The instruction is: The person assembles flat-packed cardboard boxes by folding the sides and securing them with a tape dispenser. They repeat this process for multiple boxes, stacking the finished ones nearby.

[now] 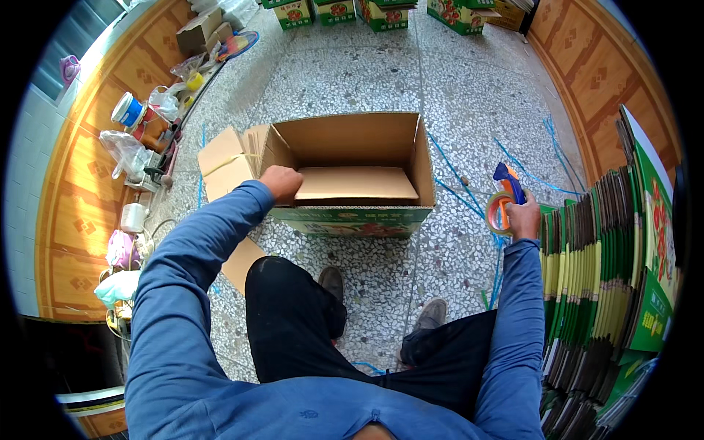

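An open-topped cardboard box [345,139], brown inside and green outside, stands on the floor before my knees. A flat brown cardboard sheet [358,183] shows inside it, by the near wall. My left hand [282,183] is closed over the box's near left corner, its fingers curled inward and partly hidden. Off to the right of the box, my right hand [523,218] grips a blue and orange tape dispenser [506,194] with a roll of tape on it. Against the box's left side leans a bundle of brown cardboard pieces [229,161] tied with a pale band.
Flattened green boxes [594,249] stand packed in a row at the right. Blue straps [458,192] lie loose on the speckled floor [337,77]. Several green boxes [385,16] sit at the far end. Bags, a bucket [128,110] and other clutter line the left wall.
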Demonstrator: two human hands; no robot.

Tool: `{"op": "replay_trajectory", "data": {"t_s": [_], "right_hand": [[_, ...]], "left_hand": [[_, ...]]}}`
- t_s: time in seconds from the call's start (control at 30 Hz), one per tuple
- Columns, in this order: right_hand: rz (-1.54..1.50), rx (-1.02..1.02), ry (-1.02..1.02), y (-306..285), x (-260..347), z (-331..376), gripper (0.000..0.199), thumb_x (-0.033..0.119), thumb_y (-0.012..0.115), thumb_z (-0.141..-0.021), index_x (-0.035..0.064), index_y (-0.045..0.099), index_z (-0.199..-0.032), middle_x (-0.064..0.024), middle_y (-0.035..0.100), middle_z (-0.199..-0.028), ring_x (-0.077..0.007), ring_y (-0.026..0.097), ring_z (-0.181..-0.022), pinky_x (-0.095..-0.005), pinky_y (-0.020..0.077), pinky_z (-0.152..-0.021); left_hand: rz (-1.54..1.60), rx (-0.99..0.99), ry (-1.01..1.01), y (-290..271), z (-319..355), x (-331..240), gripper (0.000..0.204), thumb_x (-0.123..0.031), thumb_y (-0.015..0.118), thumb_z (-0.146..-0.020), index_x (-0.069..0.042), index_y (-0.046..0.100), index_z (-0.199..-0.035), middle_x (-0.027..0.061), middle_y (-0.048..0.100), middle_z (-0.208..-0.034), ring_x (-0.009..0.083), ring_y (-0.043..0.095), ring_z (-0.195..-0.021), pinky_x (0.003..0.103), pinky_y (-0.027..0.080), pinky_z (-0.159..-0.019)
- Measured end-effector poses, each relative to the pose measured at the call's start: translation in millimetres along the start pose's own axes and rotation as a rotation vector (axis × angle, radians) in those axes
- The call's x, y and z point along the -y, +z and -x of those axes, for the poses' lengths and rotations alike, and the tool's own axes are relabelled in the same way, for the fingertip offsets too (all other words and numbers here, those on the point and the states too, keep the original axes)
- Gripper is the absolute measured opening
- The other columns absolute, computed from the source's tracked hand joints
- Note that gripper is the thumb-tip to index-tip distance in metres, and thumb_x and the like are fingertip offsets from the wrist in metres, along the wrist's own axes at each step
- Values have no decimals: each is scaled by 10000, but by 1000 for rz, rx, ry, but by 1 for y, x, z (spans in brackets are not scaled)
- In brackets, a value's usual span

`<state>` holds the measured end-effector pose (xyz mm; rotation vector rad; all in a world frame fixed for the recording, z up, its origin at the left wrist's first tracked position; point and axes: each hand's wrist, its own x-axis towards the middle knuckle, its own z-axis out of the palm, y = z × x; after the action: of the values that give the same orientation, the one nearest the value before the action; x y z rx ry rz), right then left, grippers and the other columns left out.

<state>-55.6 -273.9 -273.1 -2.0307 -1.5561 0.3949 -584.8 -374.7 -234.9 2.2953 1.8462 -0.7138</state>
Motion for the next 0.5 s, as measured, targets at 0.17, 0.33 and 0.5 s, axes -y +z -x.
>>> {"op": "replay_trajectory", "data": {"t_s": [0.17, 0.33, 0.5], "right_hand": [[-4, 10, 10, -3, -3, -2, 535, 122, 584, -653, 59, 615, -1183, -224, 678, -997, -380, 657, -928, -425, 502, -816], [-104, -13, -27, -1, -13, -6, 599, 96, 614, -635, 13, 588, -1227, -235, 679, -1004, -338, 674, -917, -393, 511, -805], [-595, 122, 227, -16, -47, -18, 672, -57, 636, -617, -130, 498, -1270, -150, 668, -930, -214, 646, -748, -326, 520, -669]], "left_hand": [[594, -129, 198, -7, -8, -73, 501, -456, 681, -797, 12, 662, -977, 218, 672, -898, 392, 646, -867, 453, 513, -786], [357, -127, 127, 14, -17, -97, 288, -275, 704, -731, -65, 692, -927, 217, 662, -810, 386, 650, -800, 466, 517, -721], [306, -299, 59, 26, -24, -100, 161, -226, 698, -739, -72, 682, -783, 185, 651, -731, 370, 649, -735, 469, 512, -668]]}}
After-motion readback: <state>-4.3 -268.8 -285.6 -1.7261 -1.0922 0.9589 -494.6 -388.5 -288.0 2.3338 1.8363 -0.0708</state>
